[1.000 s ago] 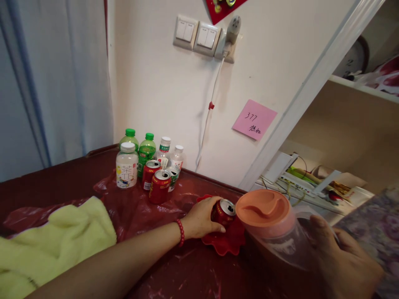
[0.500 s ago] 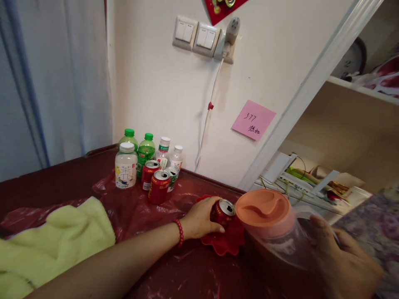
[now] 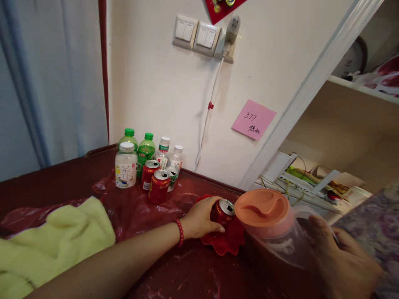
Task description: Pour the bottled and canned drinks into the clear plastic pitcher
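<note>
Little is shifting since the earlier frame: only the curtain is hanging a touch further left, baring more of its red edge, while both hands are staying put.

Nearest, the right hand is closing around the handle of a clear pitcher, which is leaning so that its orange lid is sitting just beside the can; whether they are touching, I cannot tell. Filled, the pitcher would probably be pulling hard on the wrist, so the handle is looking like the right hold; what it is containing is unclear.

Past it, the left hand is curling round the red can, thumb in front, on a red scalloped dish upon the worktop. Thin metal like this is likely being light, smooth and easily dented, so a gentle grip around the side should be suiting it. Its body is showing dark red with yellowish lettering, its silver top is gleaming, and its drinking hole is gaping.

Left of the arm, a yellow towel is lying crumpled. Farther back, two more red cans are standing before green-capped bottles.
</note>
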